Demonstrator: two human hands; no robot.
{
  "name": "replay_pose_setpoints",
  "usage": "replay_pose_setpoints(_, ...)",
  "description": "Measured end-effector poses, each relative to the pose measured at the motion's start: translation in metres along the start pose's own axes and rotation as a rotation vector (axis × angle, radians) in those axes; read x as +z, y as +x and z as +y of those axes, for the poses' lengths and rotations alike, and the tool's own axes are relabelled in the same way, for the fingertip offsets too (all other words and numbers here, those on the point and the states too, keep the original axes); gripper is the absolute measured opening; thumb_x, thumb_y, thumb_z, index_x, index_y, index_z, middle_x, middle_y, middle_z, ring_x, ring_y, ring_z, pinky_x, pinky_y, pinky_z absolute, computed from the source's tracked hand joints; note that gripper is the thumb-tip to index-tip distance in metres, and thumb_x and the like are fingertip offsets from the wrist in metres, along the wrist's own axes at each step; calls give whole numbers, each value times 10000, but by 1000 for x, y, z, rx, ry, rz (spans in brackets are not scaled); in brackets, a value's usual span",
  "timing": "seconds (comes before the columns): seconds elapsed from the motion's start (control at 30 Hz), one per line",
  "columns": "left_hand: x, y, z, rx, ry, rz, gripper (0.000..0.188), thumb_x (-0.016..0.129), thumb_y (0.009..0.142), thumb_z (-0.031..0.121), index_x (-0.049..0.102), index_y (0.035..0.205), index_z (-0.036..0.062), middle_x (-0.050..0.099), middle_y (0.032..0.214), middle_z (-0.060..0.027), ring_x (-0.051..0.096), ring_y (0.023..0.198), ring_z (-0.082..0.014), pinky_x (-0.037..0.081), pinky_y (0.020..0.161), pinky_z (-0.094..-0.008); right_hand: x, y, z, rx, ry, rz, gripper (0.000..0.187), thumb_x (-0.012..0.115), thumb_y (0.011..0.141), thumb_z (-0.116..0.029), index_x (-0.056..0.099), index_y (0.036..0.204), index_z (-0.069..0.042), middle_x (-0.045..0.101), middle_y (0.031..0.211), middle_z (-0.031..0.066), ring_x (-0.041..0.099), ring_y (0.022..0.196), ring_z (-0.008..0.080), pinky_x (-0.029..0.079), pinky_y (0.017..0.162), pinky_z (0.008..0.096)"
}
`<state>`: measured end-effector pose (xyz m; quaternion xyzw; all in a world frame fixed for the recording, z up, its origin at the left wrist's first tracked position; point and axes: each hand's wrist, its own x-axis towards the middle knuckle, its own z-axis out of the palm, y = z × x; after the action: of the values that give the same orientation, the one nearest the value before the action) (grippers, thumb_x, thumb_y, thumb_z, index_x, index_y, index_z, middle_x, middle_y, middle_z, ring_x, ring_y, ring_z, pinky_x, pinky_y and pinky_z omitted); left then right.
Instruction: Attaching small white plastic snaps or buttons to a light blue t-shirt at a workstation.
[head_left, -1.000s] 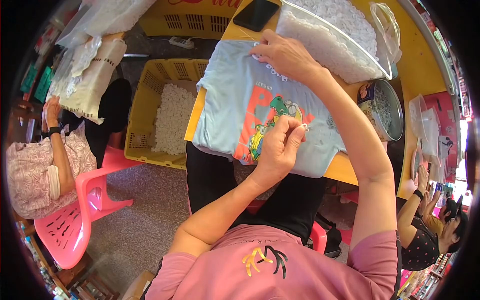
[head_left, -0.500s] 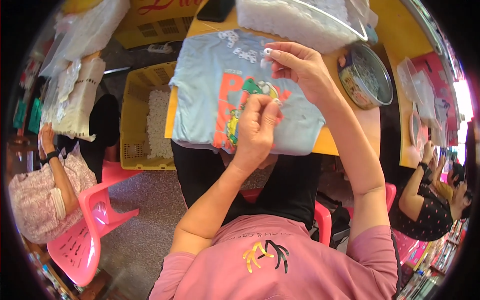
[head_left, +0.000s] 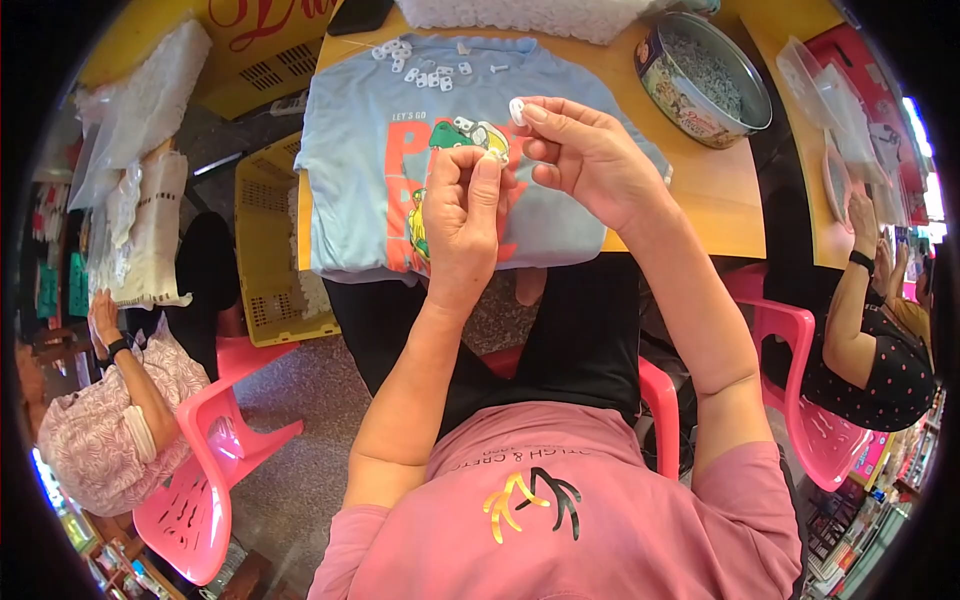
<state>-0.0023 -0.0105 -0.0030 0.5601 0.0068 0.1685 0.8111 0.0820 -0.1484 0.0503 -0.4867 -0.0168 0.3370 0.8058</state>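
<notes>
Over a folded light-blue T-shirt [head_left: 345,175] with an orange print, both my hands are raised. My right hand [head_left: 590,155] pinches a small white plastic piece [head_left: 517,111], rounded in outline, between thumb and forefinger. Closed in a pinch to its left, my left hand [head_left: 462,215] has a small whitish piece [head_left: 498,155] showing at the thumb tip; its shape is mostly hidden. The hands are close but apart. Several small white plastic pieces with holes [head_left: 432,77] lie scattered near the shirt's far edge.
A round tin [head_left: 705,80] of small greyish parts stands right on the yellow table [head_left: 720,190]. Behind is a tub of white pieces [head_left: 520,12]; a dark phone [head_left: 360,14] lies far left. A yellow crate [head_left: 265,240] stands left. People sit on both sides by pink chairs [head_left: 190,490].
The view has shifted, so the table sits further left and higher. My right hand has come lower and closer to my left, still pinching its white piece.
</notes>
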Motion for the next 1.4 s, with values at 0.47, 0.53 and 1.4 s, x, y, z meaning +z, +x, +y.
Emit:
replay_pose_setpoints(0.47, 0, -1, 1, 20, -16, -12, 104, 523, 1028, 147, 522, 1023, 43, 594, 840, -15, 483, 660, -32, 435, 603, -192, 7, -17, 20, -201, -153, 84, 267, 653, 956, -181, 665, 1150, 4, 663, 939, 14, 589, 769, 53, 540, 639, 233)
replay_pose_setpoints(0.53, 1, -1, 2, 16, -3, -8, 106, 523, 1027, 148, 522, 1022, 42, 593, 838, -15, 485, 662, -33, 441, 608, -195, 7, -17, 20, -218, -174, 90, 266, 652, 955, -176, 665, 1152, 3, 666, 948, 20, 590, 772, 58, 543, 640, 236)
replay_pose_setpoints(1.4, 0, 0, 5, -18, 81, 4, 116, 541, 1016, 141, 530, 988, 28, 605, 812, -18, 516, 670, -45, 432, 586, -201, 21, -21, 28, -450, -472, 201, 229, 660, 947, -139, 670, 1115, 16, 659, 893, 37, 592, 746, 72, 552, 642, 245)
